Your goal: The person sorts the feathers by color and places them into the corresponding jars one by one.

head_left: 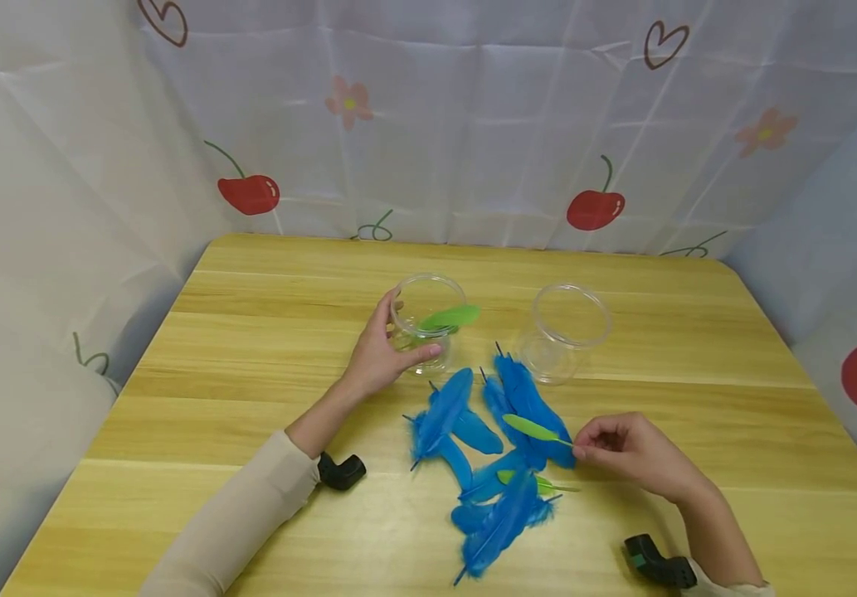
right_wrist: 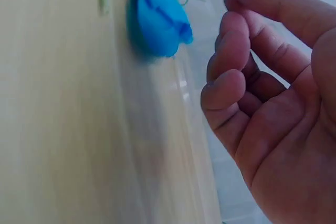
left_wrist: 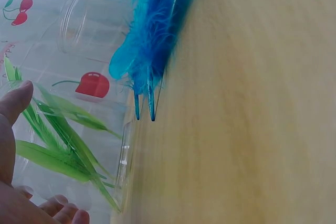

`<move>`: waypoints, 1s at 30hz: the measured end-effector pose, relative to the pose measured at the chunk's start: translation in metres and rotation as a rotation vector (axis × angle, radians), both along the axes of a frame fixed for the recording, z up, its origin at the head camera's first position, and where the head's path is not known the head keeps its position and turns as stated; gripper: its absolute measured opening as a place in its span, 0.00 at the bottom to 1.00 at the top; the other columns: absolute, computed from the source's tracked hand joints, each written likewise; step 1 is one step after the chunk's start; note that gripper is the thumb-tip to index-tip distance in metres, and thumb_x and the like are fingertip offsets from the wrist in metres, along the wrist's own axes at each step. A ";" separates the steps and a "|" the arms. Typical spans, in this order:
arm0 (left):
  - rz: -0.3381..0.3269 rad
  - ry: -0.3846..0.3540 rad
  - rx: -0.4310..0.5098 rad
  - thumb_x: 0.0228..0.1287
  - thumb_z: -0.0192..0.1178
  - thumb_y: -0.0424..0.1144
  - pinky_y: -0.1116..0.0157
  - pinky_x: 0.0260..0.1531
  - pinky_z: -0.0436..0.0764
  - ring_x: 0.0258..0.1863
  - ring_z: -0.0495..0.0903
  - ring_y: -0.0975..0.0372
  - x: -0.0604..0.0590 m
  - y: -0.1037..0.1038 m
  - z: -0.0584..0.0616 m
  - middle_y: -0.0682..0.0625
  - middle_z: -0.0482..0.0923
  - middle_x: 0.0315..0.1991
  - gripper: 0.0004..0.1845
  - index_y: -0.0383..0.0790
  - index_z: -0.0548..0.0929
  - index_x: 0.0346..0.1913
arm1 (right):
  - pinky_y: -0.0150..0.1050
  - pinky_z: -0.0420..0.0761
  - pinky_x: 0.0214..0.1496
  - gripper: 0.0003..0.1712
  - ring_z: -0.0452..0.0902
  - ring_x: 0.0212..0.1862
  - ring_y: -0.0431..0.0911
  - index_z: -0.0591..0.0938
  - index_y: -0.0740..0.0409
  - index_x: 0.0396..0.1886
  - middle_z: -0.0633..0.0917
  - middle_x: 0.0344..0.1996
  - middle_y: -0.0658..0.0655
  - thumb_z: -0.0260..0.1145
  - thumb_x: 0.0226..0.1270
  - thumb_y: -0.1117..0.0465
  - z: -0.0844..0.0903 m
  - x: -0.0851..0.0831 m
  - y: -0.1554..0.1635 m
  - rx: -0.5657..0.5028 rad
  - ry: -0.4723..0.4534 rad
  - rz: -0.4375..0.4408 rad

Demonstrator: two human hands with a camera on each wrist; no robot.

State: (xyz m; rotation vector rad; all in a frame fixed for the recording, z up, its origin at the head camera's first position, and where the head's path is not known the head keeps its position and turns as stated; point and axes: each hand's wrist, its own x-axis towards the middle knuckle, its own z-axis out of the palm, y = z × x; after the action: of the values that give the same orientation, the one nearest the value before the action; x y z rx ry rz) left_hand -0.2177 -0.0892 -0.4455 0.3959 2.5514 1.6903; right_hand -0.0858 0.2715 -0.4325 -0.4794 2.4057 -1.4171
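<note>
My left hand (head_left: 383, 352) grips a clear plastic jar (head_left: 428, 319) that holds green feathers (left_wrist: 58, 140); one green tip (head_left: 452, 316) pokes over its rim. In the left wrist view the thumb (left_wrist: 16, 100) and fingertips (left_wrist: 65, 213) lie against the jar wall. My right hand (head_left: 633, 454) pinches the quill of a green feather (head_left: 531, 428) just above a heap of blue feathers (head_left: 499, 452) on the wooden table (head_left: 249, 332). Another green feather (head_left: 540, 482) lies partly under the blue ones. A second clear jar (head_left: 566, 330) stands to the right, with nothing in it.
Cloth with cherry and heart prints (head_left: 473, 124) walls in the table at the back and both sides. Black wrist camera mounts (head_left: 342, 471) sit at both forearms. Bare wood lies at the table's left and far right.
</note>
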 end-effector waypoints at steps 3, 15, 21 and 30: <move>0.001 0.004 0.000 0.53 0.75 0.52 0.45 0.62 0.69 0.66 0.65 0.46 0.000 -0.001 0.000 0.42 0.60 0.72 0.56 0.50 0.50 0.78 | 0.34 0.79 0.31 0.04 0.75 0.28 0.45 0.85 0.63 0.37 0.83 0.29 0.58 0.65 0.70 0.67 0.004 -0.002 -0.006 -0.023 0.030 -0.008; -0.002 0.011 0.000 0.52 0.76 0.53 0.45 0.60 0.70 0.65 0.66 0.45 -0.001 -0.001 -0.002 0.41 0.60 0.72 0.57 0.48 0.50 0.78 | 0.37 0.79 0.30 0.03 0.76 0.29 0.50 0.84 0.64 0.36 0.83 0.30 0.59 0.64 0.68 0.72 0.032 -0.019 -0.043 -0.170 0.161 -0.012; -0.002 -0.001 -0.003 0.52 0.76 0.53 0.45 0.60 0.72 0.65 0.67 0.44 0.000 -0.001 -0.002 0.42 0.60 0.72 0.57 0.50 0.50 0.79 | 0.35 0.77 0.27 0.04 0.73 0.27 0.47 0.84 0.64 0.36 0.82 0.28 0.55 0.64 0.67 0.73 0.048 -0.031 -0.071 -0.245 0.223 -0.013; -0.004 0.002 0.004 0.53 0.75 0.53 0.46 0.60 0.71 0.66 0.65 0.44 0.000 -0.001 -0.003 0.41 0.59 0.73 0.57 0.50 0.50 0.79 | 0.33 0.77 0.28 0.06 0.72 0.25 0.45 0.83 0.71 0.36 0.79 0.21 0.54 0.65 0.69 0.69 0.054 -0.050 -0.114 -0.343 0.186 -0.177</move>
State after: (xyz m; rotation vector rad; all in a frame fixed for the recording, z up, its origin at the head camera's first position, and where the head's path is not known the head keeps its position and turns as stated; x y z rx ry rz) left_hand -0.2181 -0.0906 -0.4481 0.4029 2.5477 1.6945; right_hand -0.1354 0.1577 -0.3789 -0.5068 2.4007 -1.9588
